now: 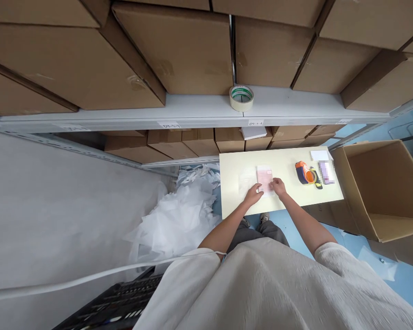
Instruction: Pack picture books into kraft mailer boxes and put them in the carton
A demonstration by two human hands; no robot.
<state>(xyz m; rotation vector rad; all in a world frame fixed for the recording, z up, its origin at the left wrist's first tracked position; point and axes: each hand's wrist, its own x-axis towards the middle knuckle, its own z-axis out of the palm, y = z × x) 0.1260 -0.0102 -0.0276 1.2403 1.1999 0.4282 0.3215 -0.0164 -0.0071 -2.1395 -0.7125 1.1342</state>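
Note:
A small pink packet (264, 178) lies on the cream tabletop (234, 169), on or in a clear, whitish sheet. At its lower left edge is my left hand (253, 195), its fingertips touching the packet's side. My right hand (278, 186) is at the packet's right edge, with thumb and fingers pinched together there. Whether that pinch holds the packet or its clear wrapping is too small to tell. A thin translucent sheet (247, 182) lies left of the packet.
Right on the table are an orange tape dispenser (304, 174), a white card (319, 155) and a purple item (326, 172). An open carton (382, 183) stands beyond. Left, white plastic bags (179, 224) are piled. A tape roll (241, 98) sits on the shelf (199, 107).

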